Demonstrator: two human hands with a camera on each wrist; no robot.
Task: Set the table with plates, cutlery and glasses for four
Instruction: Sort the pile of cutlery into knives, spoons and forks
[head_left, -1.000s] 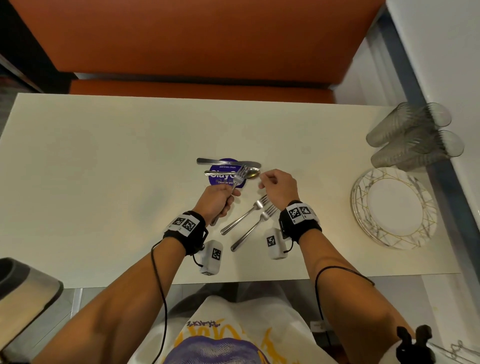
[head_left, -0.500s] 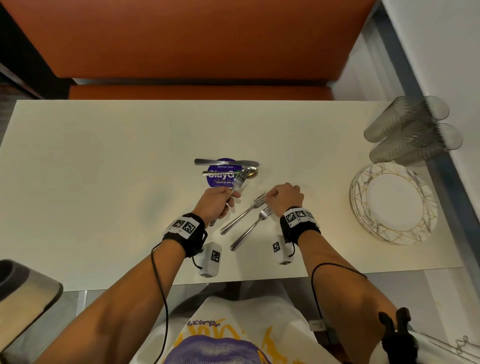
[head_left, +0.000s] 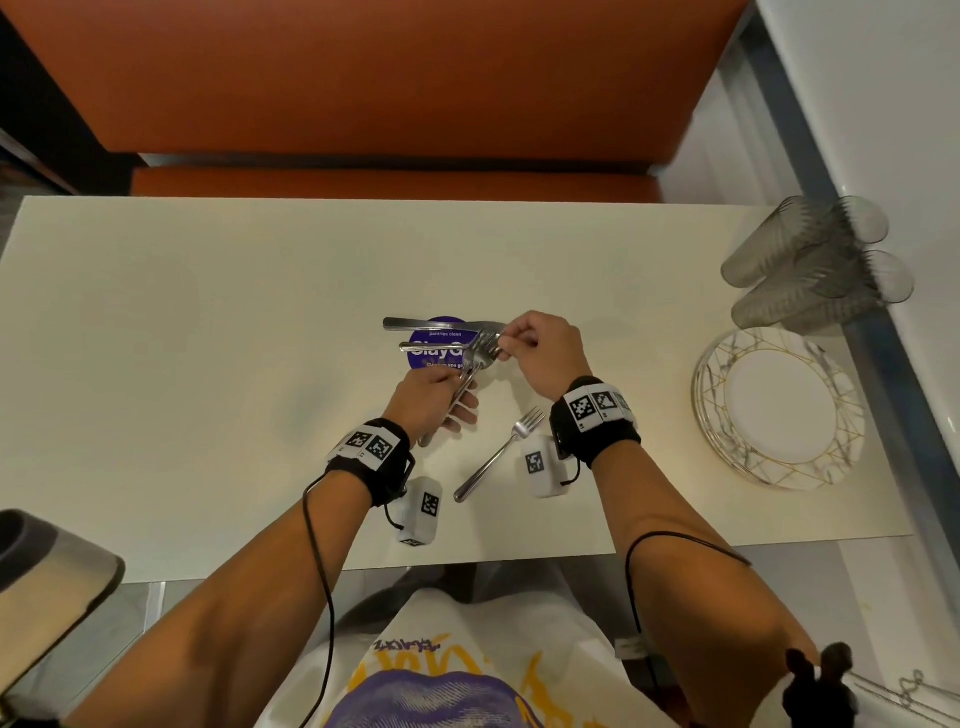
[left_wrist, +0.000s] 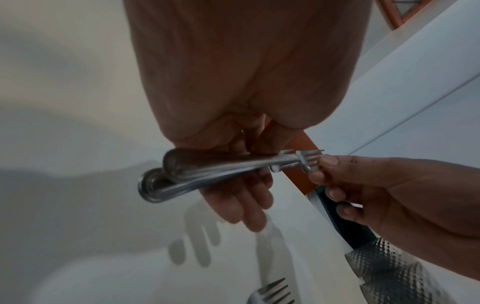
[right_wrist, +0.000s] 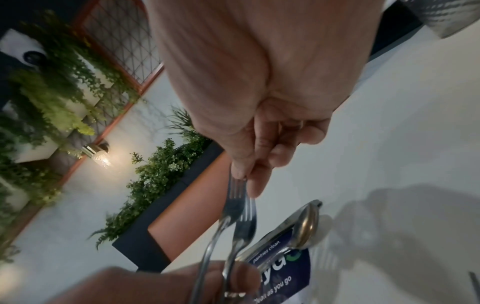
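Second fork (head_left: 480, 347) lifted — right hand (head_left: 545, 353) pinches tines | handles toward person

Hard to count the forks (head_left: 475, 358) gathered between the left hand (head_left: 431, 402) and the right hand (head_left: 545, 351) from the head view – tines overlapping, handles buried in the left palm. Left wrist view: two handle ends showing, shafts blurred, tines part-covered by the right fingertips (left_wrist: 327, 164). Loose fork (left_wrist: 271, 293) cut off by the bottom edge there. Knife (head_left: 441, 325) and spoon (head_left: 431, 345) partly hidden behind hands and tines; purple sticker (head_left: 434, 351) lettering only partly legible. Glasses (head_left: 815, 265) stacked and overlapping – number unclear. Plates (head_left: 779, 410) piled, count unreadable. Right wrist view blurred along its edges.
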